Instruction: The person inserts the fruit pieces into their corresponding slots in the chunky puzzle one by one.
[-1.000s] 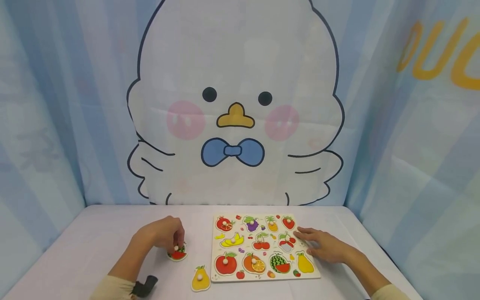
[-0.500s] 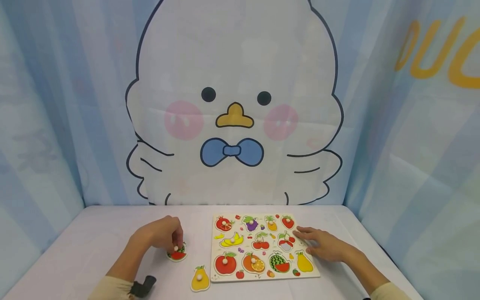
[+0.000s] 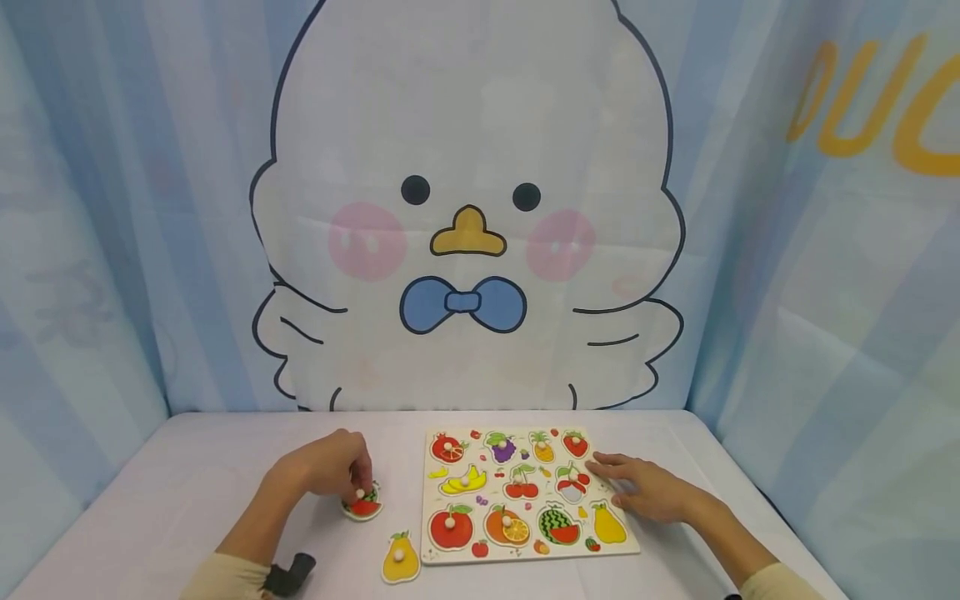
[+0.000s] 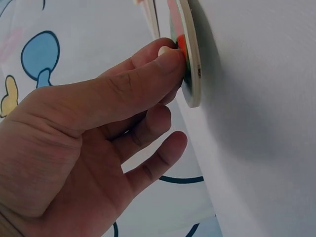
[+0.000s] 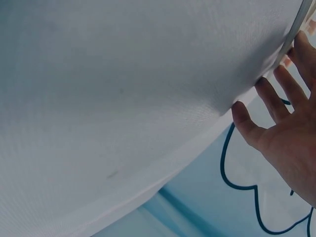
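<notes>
My left hand (image 3: pixel 330 467) pinches the small knob of a watermelon puzzle piece (image 3: pixel 364 505) between thumb and fingertips, left of the board. In the left wrist view the wooden watermelon piece (image 4: pixel 194 64) stands edge-on beside the fingertips, its shadow on the white cloth. A yellow pear piece (image 3: pixel 401 560) with a knob lies at the board's lower left corner. My right hand (image 3: pixel 648 490) touches the right edge of the fruit puzzle board (image 3: pixel 528 557) with extended fingers. On the board, the watermelon picture (image 3: pixel 558 527) and pear picture (image 3: pixel 610 527) show no knobs.
Knobbed fruit pieces fill other places on the board, among them an apple (image 3: pixel 452 532), an orange (image 3: pixel 504 528) and bananas (image 3: pixel 463 482). A white cloth (image 3: pixel 225 467) covers the table. Behind it hangs a curtain (image 3: pixel 480 367) printed with a cartoon duck.
The left hand has shifted slightly right, and the watermelon piece has moved right and a little up in the head view. The right hand and board stay put.
</notes>
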### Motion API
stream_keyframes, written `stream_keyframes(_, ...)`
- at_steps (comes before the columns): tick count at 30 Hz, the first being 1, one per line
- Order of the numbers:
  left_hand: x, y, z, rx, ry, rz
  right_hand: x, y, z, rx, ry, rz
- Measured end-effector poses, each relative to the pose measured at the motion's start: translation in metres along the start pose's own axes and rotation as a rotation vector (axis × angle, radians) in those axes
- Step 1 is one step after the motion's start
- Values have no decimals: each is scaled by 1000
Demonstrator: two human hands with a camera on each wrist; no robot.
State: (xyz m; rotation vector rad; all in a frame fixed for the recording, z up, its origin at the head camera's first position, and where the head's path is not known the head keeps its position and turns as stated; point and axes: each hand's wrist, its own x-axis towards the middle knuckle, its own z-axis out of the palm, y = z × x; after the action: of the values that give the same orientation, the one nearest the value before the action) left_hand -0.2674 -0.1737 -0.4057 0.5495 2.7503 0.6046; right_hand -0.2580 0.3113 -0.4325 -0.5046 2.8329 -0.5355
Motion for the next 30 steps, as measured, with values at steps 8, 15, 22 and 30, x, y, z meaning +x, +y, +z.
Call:
stream_keyframes(8, 6, 10, 1, 20, 0, 15, -1, 0, 1, 22, -6, 24)
stream_keyframes(15, 12, 20, 3, 20, 21, 59, -1, -1, 0, 6, 6, 11)
stream_keyframes(22, 20, 38, 6, 41, 32, 127, 0, -1, 0, 19, 4, 9)
stream_keyframes(30, 28, 59, 13, 47, 37, 217, 0, 2, 1, 7, 2, -15)
